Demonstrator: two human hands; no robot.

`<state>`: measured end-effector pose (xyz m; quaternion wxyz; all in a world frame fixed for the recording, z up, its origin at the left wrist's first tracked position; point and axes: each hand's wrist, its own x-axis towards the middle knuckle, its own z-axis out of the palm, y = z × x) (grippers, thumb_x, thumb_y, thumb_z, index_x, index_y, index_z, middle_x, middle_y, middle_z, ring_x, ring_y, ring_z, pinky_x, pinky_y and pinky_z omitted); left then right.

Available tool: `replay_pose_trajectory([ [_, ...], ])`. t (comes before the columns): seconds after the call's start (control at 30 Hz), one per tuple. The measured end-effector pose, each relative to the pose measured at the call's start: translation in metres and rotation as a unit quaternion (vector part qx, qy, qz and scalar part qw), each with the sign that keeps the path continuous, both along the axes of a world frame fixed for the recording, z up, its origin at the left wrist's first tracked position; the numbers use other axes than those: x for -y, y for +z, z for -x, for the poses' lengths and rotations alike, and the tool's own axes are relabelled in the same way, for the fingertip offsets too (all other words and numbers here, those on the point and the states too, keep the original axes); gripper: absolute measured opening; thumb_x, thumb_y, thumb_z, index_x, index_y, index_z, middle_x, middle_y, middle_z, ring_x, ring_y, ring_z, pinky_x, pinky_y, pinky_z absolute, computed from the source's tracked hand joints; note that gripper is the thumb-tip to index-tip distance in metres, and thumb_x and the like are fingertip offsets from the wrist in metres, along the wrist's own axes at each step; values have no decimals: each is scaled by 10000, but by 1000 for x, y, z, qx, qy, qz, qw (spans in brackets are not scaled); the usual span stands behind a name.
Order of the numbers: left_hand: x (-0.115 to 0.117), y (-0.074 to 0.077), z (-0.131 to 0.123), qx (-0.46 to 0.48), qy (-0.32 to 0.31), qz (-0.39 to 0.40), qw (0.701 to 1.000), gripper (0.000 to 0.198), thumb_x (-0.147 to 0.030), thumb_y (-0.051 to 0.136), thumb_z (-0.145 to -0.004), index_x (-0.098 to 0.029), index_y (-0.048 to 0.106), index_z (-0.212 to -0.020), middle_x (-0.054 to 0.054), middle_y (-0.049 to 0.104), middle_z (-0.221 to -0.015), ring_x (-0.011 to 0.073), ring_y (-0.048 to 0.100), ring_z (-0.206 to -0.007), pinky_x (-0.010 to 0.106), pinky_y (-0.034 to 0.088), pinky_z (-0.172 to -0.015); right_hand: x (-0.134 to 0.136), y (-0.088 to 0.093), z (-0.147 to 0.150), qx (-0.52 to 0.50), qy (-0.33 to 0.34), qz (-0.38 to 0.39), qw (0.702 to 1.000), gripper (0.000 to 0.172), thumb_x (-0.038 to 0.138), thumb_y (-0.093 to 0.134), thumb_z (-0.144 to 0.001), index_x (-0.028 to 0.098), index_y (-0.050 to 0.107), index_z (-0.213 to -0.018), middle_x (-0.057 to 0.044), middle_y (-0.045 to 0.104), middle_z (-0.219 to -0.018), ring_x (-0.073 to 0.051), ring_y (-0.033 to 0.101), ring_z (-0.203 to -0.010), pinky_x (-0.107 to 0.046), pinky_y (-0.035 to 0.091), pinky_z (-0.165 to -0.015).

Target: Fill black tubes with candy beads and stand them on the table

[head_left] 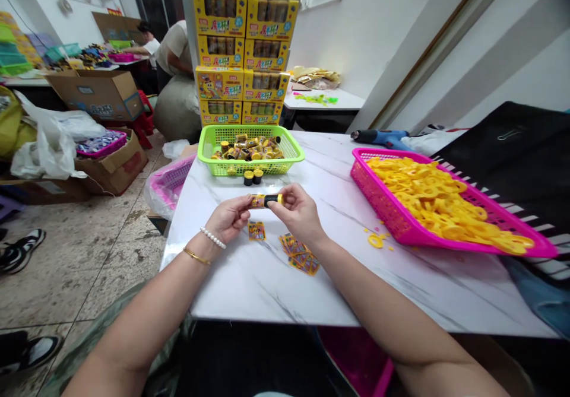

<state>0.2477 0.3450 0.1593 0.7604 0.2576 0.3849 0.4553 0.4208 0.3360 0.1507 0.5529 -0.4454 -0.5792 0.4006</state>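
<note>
My left hand (pixel 229 218) pinches a printed yellow sleeve (pixel 257 201) between thumb and fingers. At the other end, my right hand (pixel 303 212) is closed on a small black tube (pixel 269 200) with a yellow cap. Sleeve and tube are in line, held sideways above the table; I cannot tell how far one goes into the other. Just below lies a single flat printed sleeve (pixel 256 231), and a loose pile of printed sleeves (pixel 299 254) is under my right wrist. Two black cups with yellow tops (pixel 252 177) stand beyond my hands.
A green basket (pixel 249 168) of wrapped tubes sits at the back, before stacked yellow boxes (pixel 243 82). A pink basket (pixel 401 225) of yellow plastic parts is on the right, with a blue heat gun (pixel 383 138) behind it. Two people are in the background.
</note>
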Motion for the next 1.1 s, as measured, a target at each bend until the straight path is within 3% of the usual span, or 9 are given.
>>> replay_pose_trajectory([
  [0.17, -3, -5, 5, -88, 100, -90, 987, 447, -358, 927, -591, -121, 732, -917, 58, 694, -881, 62, 553, -598, 146, 353, -430, -3, 1, -7, -45, 19, -9, 999, 416, 400, 861, -655, 246, 536, -864, 31, 608, -778, -147, 603, -721, -293, 539, -699],
  [0.3, -7, -6, 11, -82, -23, -118, 989, 625, -375, 970, -494, -148, 708, -1014, 69, 695, -925, 150, 658, -737, 245, 520, -609, -6, -3, -10, -47, 70, -13, 996, 422, 383, 888, -634, 251, 598, -910, 10, 647, -835, -166, 644, -783, -336, 577, -790],
  [0.37, -7, -7, 12, -87, -56, -127, 987, 572, -364, 979, -465, -113, 705, -900, 52, 680, -819, 128, 632, -670, 241, 503, -598, -6, -6, -11, -26, 95, -19, 995, 413, 361, 885, -641, 245, 643, -955, -8, 663, -915, -174, 668, -824, -356, 588, -835],
  [0.43, -8, -8, 12, -102, -39, -130, 986, 541, -361, 982, -441, -103, 686, -812, 33, 662, -754, 100, 595, -612, 220, 470, -557, -5, -6, -12, 0, 107, -32, 994, 390, 354, 864, -670, 240, 684, -997, -33, 663, -1021, -184, 686, -862, -375, 602, -855],
  [0.57, -9, -11, 12, -123, -35, -139, 982, 533, -375, 975, -443, -119, 640, -769, 23, 657, -738, 107, 604, -608, 203, 437, -511, 0, -3, -15, 93, 75, -111, 987, 292, 290, 782, -769, 252, 730, -1054, -47, 671, -1044, -179, 690, -866, -378, 623, -851],
  [0.67, -10, -12, 15, -134, -46, -144, 979, 560, -377, 968, -476, -135, 629, -850, 19, 657, -720, 130, 630, -622, 205, 437, -510, 4, 1, -16, 163, 60, -180, 968, 260, 228, 730, -807, 253, 741, -1066, -52, 683, -1028, -185, 688, -906, -360, 630, -846],
  [0.8, -13, -9, 20, -115, -70, -143, 980, 668, -391, 947, -540, -147, 638, -1079, 80, 717, -864, 167, 677, -710, 230, 477, -557, 6, 0, -21, 179, 60, -198, 962, 258, 235, 710, -838, 247, 725, -1096, -60, 685, -1057, -175, 703, -882, -335, 643, -816],
  [0.93, -15, -9, 22, -147, -124, -189, 963, 527, -365, 932, -547, -114, 703, -949, 48, 709, -800, 118, 626, -642, 221, 468, -565, 3, -9, -19, 204, 65, -227, 950, 300, 205, 682, -857, 211, 673, -1157, -70, 696, -1082, -181, 721, -912, -332, 643, -836],
  [1.1, -15, -13, 18, -153, -81, -242, 955, 479, -318, 924, -547, -128, 687, -917, 4, 689, -789, 96, 603, -628, 231, 481, -609, -2, -16, -6, 260, 31, -338, 904, 312, 145, 630, -869, 209, 634, -1175, -62, 726, -1060, -194, 719, -954, -346, 615, -898],
])
